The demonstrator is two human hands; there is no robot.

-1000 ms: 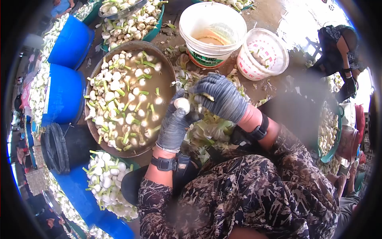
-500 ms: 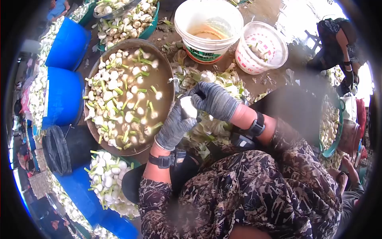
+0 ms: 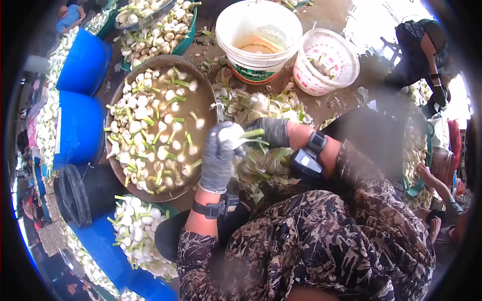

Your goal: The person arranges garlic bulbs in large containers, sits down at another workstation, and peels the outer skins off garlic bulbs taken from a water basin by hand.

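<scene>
Our left hand (image 3: 218,159) holds garlic (image 3: 230,134), with a tub (image 3: 163,197) at nine o'clock. We can't tell if our right hand (image 3: 268,131) grips.

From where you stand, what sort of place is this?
Likely a garlic-preparation work area: the gloved left hand holds a white bulb, more garlic-like bulbs lie in a wide basin of murky water, and pale leaf scraps are piled nearby.

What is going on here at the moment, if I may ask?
The person's gloved left hand holds a garlic bulb, its green stem pointing towards the right hand, which is close by and partly hidden. Peelings lie heaped below. To the person's left, a basin holds more garlic in murky water.
</scene>
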